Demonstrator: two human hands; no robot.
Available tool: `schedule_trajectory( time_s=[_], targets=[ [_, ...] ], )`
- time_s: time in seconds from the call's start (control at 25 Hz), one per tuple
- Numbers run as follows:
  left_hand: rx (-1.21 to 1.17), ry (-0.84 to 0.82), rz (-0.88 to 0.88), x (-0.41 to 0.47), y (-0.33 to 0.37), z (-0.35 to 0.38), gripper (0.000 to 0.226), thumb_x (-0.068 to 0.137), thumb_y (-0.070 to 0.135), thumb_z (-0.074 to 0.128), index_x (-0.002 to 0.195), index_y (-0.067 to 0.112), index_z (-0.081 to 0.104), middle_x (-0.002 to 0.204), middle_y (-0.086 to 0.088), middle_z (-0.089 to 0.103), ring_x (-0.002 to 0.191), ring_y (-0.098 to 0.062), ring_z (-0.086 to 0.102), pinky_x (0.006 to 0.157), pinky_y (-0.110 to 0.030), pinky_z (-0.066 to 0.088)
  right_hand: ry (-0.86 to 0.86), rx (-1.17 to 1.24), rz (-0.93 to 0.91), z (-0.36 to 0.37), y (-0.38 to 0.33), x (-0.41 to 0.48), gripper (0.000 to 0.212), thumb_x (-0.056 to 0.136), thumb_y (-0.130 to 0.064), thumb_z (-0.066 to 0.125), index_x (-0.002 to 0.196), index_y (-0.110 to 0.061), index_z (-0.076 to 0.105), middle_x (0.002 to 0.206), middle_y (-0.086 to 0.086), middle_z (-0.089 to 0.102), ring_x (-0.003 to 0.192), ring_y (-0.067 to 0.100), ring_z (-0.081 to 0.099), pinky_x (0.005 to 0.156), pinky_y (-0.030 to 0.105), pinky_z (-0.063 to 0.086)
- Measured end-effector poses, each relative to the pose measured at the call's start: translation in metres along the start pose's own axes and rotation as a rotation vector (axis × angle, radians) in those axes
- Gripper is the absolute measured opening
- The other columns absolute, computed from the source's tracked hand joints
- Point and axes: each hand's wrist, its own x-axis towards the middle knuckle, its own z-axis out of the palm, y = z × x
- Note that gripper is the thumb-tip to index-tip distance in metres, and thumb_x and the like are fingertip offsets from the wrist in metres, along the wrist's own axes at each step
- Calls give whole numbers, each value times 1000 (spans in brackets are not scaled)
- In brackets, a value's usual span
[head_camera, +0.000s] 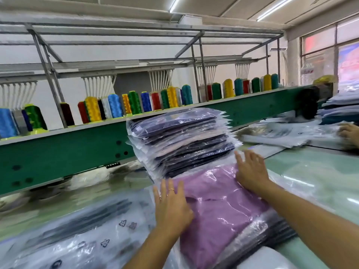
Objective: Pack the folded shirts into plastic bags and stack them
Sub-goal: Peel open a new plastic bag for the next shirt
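Your left hand [171, 206] and right hand [250, 171] lie flat, fingers straight, on the bagged purple shirt [219, 206], which tops a low pile [275, 232] just before the tall stack [180, 140]; press air out evenly and square its edges with the pile beneath.

Purple folded shirt [217, 202] in clear plastic bag lies flat, touching tall stack of bagged dark shirts [180, 140].
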Motion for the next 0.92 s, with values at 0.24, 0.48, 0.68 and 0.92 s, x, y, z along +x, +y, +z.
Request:
schedule_trajectory(
  time_s=[0.24, 0.48, 0.68, 0.92],
  targets=[
    [-124, -298, -33, 17, 15, 36, 96, 71, 99, 13, 154, 55, -5, 167, 13, -13, 153, -35, -17, 109, -79, -8, -383, 246, -173, 21, -21, -3, 67, 88, -85, 21, 150, -60, 17, 166, -6, 19, 152, 29, 20, 116, 68, 14],
    [-128, -349, -38, 21, 24, 42, 114, 50, 107, 0, 152, 58, -9, 167, 12, -15, 153, -37, -18, 107, -82, -7, -449, 226, -170, 26, -8, 0, 95, 60, -103, 3, 148, -65, 6, 168, -13, 6, 155, 29, 11, 114, 74, 10],
    [-115, -376, -12, 17, 22, 40, 107, 64, 103, 16, 156, 52, 0, 169, 9, -9, 154, -36, -14, 111, -78, -1, -478, 196, -148, 35, -8, -2, 78, 76, -96, 14, 148, -66, 3, 169, -14, 2, 155, 30, 7, 115, 72, 11],
    [-116, -145, 58, 4, -3, 15, 56, 92, 62, 51, 137, 29, 47, 149, 3, 47, 141, -24, 37, 111, -54, 35, -373, -125, -201, 2, -41, -4, 45, 102, -35, 45, 145, -24, 47, 150, 11, 47, 136, 34, 47, 110, 49, 41]
  ],
)
